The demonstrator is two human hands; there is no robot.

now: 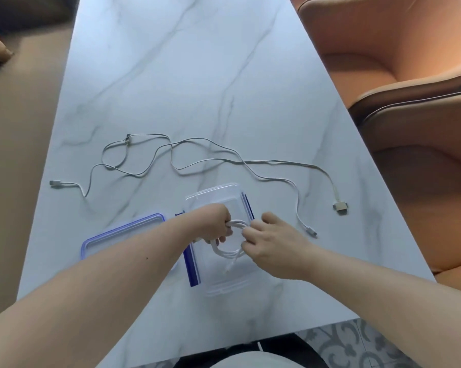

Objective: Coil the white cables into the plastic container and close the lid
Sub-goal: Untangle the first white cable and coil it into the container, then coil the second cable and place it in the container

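A clear plastic container [224,284] with blue side clips stands open on the marble table. Above it, my left hand [213,224] grips a coiled white cable [228,252] at the top of its loop. My right hand [270,248] pinches the same coil on its right side. The coil's loose end hangs down into the container. The lid [110,235], clear with a blue rim, lies flat to the left of the container. Other white cables [210,155] lie uncoiled and tangled across the table behind the container, with plugs at far left and right.
Two orange upholstered chairs [409,88] stand along the table's right side. The marble table [171,62] stretches far ahead. A wide connector [340,207] lies near the right edge. Patterned floor tiles show below the near edge.
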